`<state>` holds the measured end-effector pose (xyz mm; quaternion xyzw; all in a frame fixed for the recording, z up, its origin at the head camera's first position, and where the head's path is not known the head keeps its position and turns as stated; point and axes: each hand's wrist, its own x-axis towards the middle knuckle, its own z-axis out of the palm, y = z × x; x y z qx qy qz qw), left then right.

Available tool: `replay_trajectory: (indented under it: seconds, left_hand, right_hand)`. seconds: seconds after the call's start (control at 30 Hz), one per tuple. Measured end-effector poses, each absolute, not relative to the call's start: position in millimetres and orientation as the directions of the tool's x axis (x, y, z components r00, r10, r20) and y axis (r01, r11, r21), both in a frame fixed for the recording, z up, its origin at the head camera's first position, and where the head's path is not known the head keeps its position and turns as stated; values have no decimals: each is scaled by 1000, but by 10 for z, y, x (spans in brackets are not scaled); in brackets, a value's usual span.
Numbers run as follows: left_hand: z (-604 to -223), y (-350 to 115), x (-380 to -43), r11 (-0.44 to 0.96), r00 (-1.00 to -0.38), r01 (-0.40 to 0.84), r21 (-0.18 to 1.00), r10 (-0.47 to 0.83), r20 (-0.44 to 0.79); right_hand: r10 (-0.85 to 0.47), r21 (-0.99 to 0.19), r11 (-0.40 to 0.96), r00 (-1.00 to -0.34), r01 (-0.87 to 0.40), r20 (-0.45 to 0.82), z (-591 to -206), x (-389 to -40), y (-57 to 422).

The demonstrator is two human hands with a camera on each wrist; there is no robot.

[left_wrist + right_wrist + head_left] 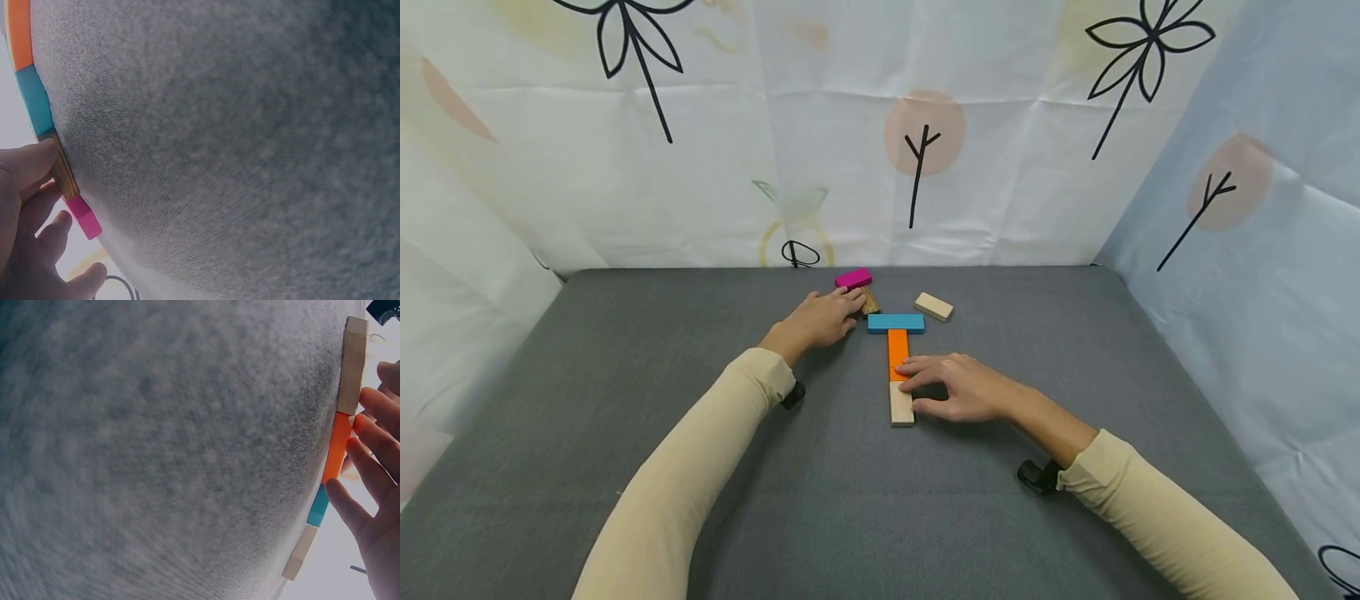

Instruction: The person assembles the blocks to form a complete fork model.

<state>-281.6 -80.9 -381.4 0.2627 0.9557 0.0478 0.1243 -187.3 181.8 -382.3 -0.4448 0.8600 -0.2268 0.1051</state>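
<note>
My left hand (822, 319) reaches to the far group of blocks, fingertips right at a brown wooden block (870, 301) and below a magenta block (853, 278). In the left wrist view its thumb overlaps one end of the brown block (64, 170); the other fingers are spread. My right hand (961, 387) rests fingertips where an orange block (897, 350) meets a pale wooden block (902, 405), its thumb beside the pale one. These two lie end to end in a line, and a blue block (896, 323) lies crosswise at the far end, forming a T.
Another pale wooden block (934, 307) lies at an angle to the right of the blue one. A grey cloth-covered table (1000, 533) carries everything. White printed fabric (850, 183) stands along its back and sides.
</note>
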Motion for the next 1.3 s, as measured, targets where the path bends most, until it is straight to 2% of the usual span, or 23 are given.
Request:
replay_trajectory:
  seconds: [0.57,1.03,1.17,1.3]
  left_hand:
    - [-3819,-797,-2816,858,-833,494,142,514,-207]
    - [-3818,-857,-2854,819,-800,542,188,571,-184]
    - [-3806,-876,-2872,825,-812,520,223,558,-170]
    - [-3792,-906,-2901,851,-855,470,236,505,-119]
  right_hand:
    - [-809,-477,512,-588,-715,14,-3830,-1868,1826]
    - [-810,-479,505,-586,-718,23,-3826,-1873,1830]
    - [-814,-473,501,-581,-725,27,-3828,-1873,1830]
    - [-815,-470,502,-579,-726,24,-3823,-1873,1823]
